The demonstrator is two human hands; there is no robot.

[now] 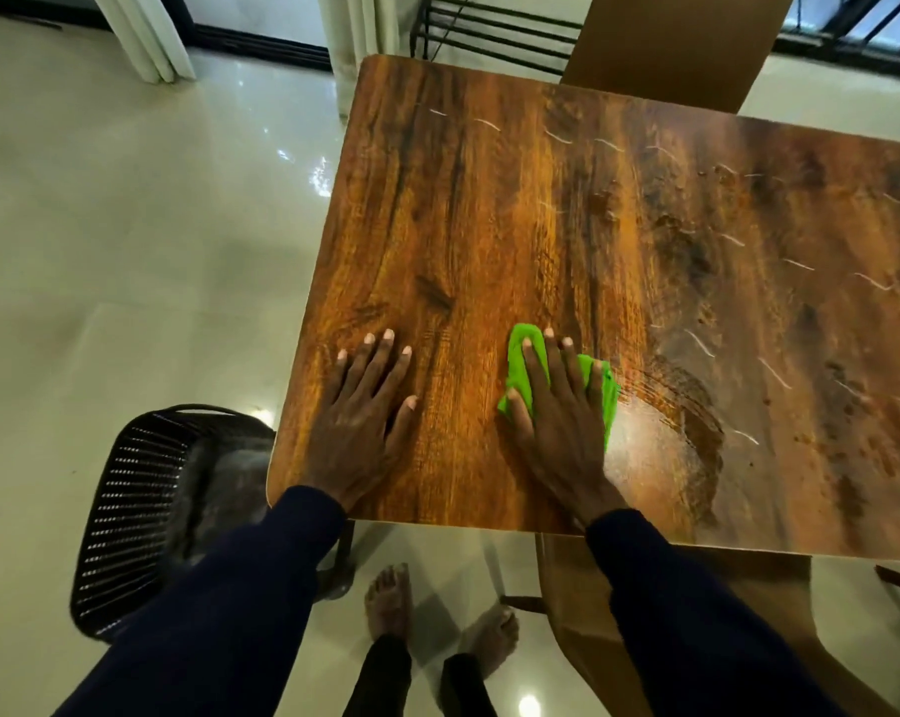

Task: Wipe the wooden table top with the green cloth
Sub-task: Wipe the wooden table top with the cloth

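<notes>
A person's right hand (561, 421) is pressing flat, fingers spread, on a bunched green cloth (528, 372) lying near the front edge of the wooden table top (566, 209). The left hand (362, 411) is resting palm-down with fingers spread on the bare wood beside it, apart from the cloth. Pale streaks and a smeared arc are showing on the table's right side.
</notes>
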